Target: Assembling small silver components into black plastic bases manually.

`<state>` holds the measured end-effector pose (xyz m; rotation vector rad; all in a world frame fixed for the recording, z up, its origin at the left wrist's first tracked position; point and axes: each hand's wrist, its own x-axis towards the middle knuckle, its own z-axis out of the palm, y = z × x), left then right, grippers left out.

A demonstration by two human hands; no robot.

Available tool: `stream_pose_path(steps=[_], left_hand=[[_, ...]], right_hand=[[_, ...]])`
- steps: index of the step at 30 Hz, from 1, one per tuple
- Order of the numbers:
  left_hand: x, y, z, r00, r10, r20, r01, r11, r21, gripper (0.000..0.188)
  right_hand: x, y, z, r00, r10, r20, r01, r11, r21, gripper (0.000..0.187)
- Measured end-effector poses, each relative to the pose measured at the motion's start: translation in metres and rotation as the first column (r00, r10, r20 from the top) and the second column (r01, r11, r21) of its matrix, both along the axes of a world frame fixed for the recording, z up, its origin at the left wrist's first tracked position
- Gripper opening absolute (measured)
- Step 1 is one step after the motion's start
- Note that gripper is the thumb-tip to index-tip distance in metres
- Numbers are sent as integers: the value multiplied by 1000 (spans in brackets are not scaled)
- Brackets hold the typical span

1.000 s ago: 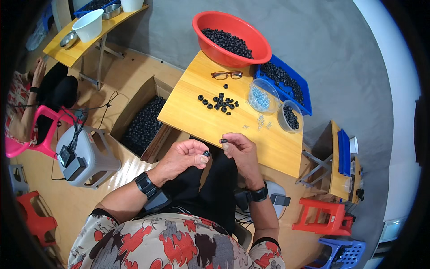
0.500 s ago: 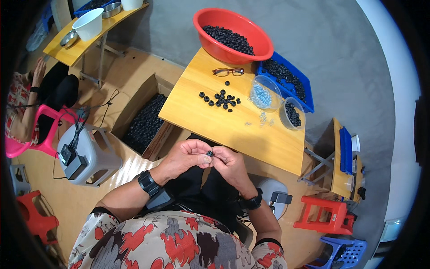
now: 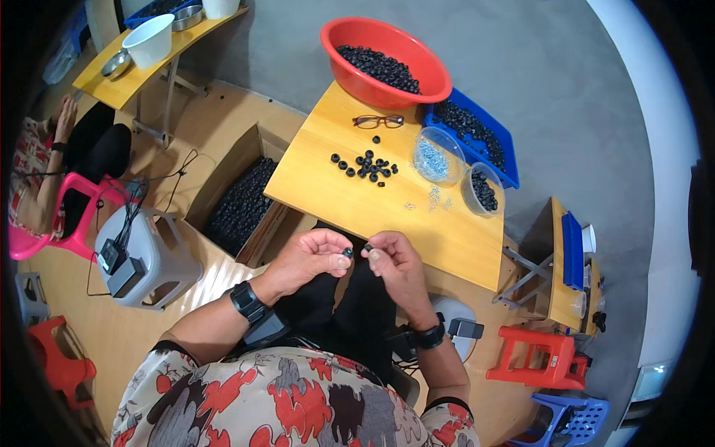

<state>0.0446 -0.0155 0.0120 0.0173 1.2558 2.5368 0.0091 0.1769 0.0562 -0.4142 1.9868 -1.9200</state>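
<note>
Above my lap, my left hand (image 3: 311, 257) pinches a small round black part (image 3: 348, 252) between thumb and fingertips. A short gap away, my right hand (image 3: 396, 262) grips another small dark piece (image 3: 368, 248), its exact shape too small to make out. Beyond my hands on the yellow table (image 3: 328, 201) lies a loose group of black knob-like parts (image 3: 363, 172). To their right are a clear tub of tiny bluish-silver pieces (image 3: 433, 160), a few such loose silvery pieces (image 3: 434, 198) and a clear tub of black parts (image 3: 483, 192).
A red basin (image 3: 436, 63) of black parts, eyeglasses (image 3: 378, 121) and a blue tray (image 3: 509, 170) occupy the table's far side. Left of the table stands a cardboard box (image 3: 202, 192) of black parts. A grey stool (image 3: 149, 257) and a seated person (image 3: 41, 179) are farther left.
My hands have come apart. The right one has drawn to the right with a small dark piece, while the left stays in place holding its black part.
</note>
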Motion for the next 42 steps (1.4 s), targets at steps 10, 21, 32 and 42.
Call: stream_pose_path(steps=[10,21,32,42], left_hand=[[3,1,6,999,-30,-26,30,1000,-7,22],[4,1,2,998,-31,-49,32,999,14,22],[5,4,-2,997,-41,-58,41,999,9,19],[3,3,-2,998,-66,5,66,998,-6,22]], right_hand=[[1,-5,13,988,83,-132,-57,980,188,13],[0,-11,11,909,150,-389,0,933,359,11],[5,-8,2,994,86,-72,-67,970,235,15],[6,-9,-13,996,35,87,-35,999,2,16]])
